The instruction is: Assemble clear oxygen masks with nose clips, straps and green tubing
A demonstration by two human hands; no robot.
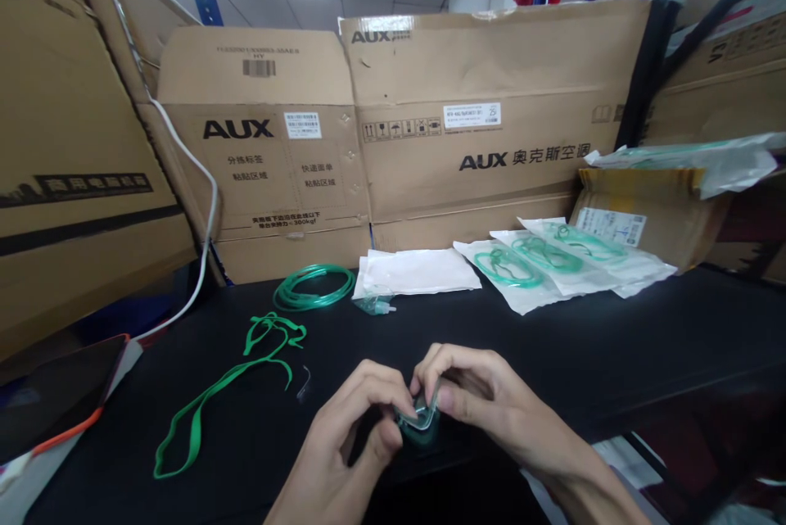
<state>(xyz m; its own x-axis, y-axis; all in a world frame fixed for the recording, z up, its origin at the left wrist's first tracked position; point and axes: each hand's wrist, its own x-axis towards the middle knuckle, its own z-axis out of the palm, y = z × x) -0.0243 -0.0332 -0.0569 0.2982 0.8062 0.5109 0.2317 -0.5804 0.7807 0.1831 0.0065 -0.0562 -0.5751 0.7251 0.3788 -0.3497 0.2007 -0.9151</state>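
Note:
Near the front edge of the black table, both my hands hold a small translucent green plastic mask [423,433] with a pale rim. My left hand [353,418] pinches its left side between thumb and bent fingers. On the right side, the fingers and thumb of my right hand [476,386] close on its raised edge. Part of the mask is hidden behind my fingers. A green elastic strap [196,418] lies loosely to the left, beside a thin clear strip [304,383]. Farther back are a coil of green tubing [313,287] and a clear connector piece [376,305].
White packets [417,273] lie at the back middle. Several clear packets of green tubing [553,255] lie to their right, by an open carton [651,205]. Cardboard panels [491,99] wall off the back. A tablet-like device [61,394] with a white cable [212,214] is at left.

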